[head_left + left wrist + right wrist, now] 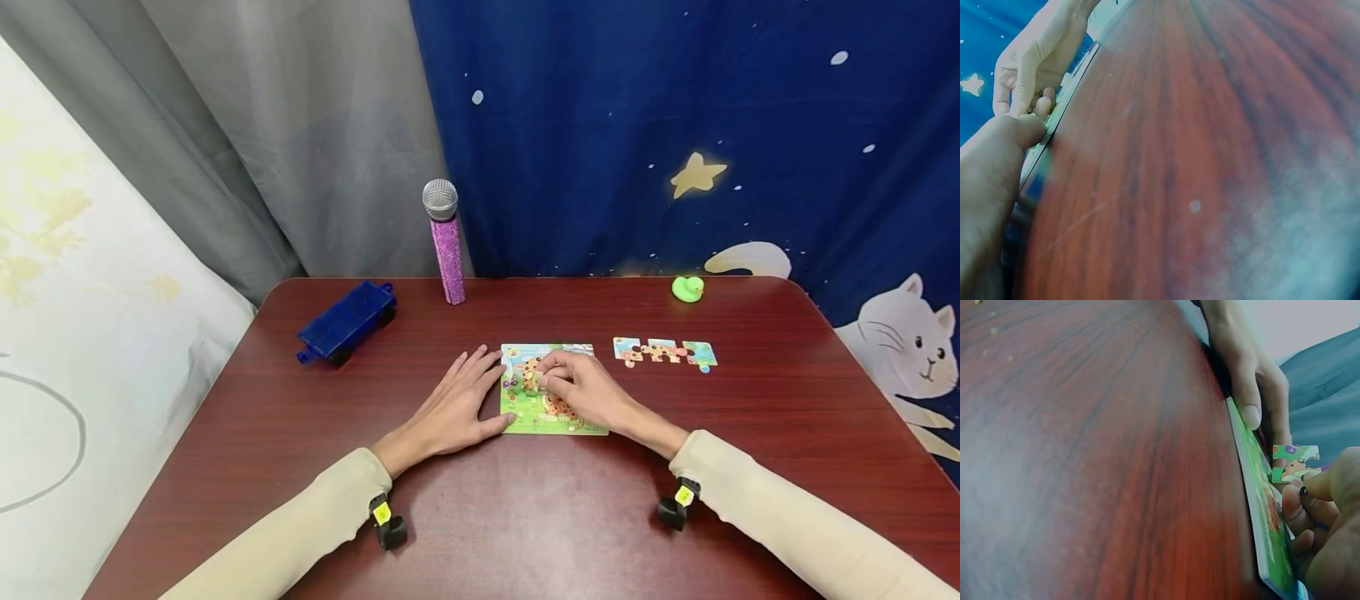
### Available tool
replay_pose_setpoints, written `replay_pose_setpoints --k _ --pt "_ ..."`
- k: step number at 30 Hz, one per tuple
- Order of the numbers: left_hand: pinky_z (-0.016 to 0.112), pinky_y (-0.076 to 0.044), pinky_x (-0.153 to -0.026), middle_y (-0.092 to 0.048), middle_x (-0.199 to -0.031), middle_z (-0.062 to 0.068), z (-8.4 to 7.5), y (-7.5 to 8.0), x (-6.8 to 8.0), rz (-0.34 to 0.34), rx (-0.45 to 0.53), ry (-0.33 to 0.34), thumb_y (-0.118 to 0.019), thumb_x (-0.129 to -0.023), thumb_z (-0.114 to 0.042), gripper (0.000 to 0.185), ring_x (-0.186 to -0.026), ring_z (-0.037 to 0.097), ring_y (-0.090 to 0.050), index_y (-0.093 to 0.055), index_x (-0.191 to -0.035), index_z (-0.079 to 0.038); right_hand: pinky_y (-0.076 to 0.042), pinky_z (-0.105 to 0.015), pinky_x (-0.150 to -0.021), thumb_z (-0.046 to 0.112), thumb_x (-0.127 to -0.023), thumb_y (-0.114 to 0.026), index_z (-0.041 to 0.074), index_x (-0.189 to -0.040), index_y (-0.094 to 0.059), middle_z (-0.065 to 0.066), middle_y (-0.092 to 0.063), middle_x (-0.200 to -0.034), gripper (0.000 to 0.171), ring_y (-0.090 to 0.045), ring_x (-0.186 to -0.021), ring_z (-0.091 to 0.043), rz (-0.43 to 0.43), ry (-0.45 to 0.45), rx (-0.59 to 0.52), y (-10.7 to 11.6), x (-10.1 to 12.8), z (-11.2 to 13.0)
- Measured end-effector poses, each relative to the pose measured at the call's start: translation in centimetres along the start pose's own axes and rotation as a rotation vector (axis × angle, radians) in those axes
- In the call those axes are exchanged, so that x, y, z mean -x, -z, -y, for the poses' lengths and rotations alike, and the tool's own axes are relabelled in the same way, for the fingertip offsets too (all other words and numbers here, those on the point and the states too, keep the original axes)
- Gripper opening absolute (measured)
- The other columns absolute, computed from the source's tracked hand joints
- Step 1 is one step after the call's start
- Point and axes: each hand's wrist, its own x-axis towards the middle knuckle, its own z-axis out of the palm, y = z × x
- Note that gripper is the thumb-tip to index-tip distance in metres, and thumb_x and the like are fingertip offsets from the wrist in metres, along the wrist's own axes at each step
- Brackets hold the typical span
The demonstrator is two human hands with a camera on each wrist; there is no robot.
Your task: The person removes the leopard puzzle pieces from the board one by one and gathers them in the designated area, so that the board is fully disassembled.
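One puzzle piece [1295, 464] is pinched in the curled fingers [1319, 487] of the right hand [585, 387], just above the puzzle board [534, 412], apparently so it can be lined up with its slot. The board is steadied by the left hand [457, 408], laid flat with straight fingers against its edge. Three joined pieces [664, 352] are seen beyond the right fingers on the table [525, 517], with a green duck [687, 288] farther off.
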Motion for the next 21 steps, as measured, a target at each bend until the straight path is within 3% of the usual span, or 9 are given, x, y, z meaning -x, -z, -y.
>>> replay_pose_setpoints --k 9,16,21 --pt "0.052 -0.017 -0.123 -0.038 -0.159 0.012 0.1 -0.1 0.2 0.000 0.005 -0.004 -0.057 -0.093 -0.063 0.081 -0.152 0.032 -0.023 -0.050 -0.148 -0.004 -0.055 -0.033 -0.066 0.014 -0.098 -0.068 0.008 -0.108 -0.072 -0.014 -0.075 -0.091 0.012 -0.071 -0.082 -0.032 -0.066 -0.003 -0.049 1.6 0.1 0.3" --pt "0.052 -0.017 -0.123 -0.036 -0.160 0.012 0.1 -0.1 0.2 0.003 -0.015 -0.009 -0.054 -0.094 -0.064 0.082 -0.153 0.032 -0.022 -0.049 -0.149 -0.004 -0.053 -0.031 -0.067 0.019 -0.099 -0.068 0.011 -0.112 -0.072 -0.011 -0.074 -0.091 0.017 -0.064 -0.079 -0.029 -0.138 0.006 0.005 3.7 0.9 -0.4" --pt "0.052 -0.017 -0.123 -0.037 -0.160 0.012 0.1 -0.1 0.2 -0.003 -0.024 -0.012 -0.054 -0.094 -0.064 0.082 -0.153 0.032 -0.023 -0.049 -0.149 -0.004 -0.047 -0.027 -0.062 0.022 -0.099 -0.067 0.011 -0.114 -0.072 -0.016 -0.071 -0.087 0.019 -0.060 -0.078 -0.032 -0.162 -0.009 0.028 5.6 1.9 -1.2"
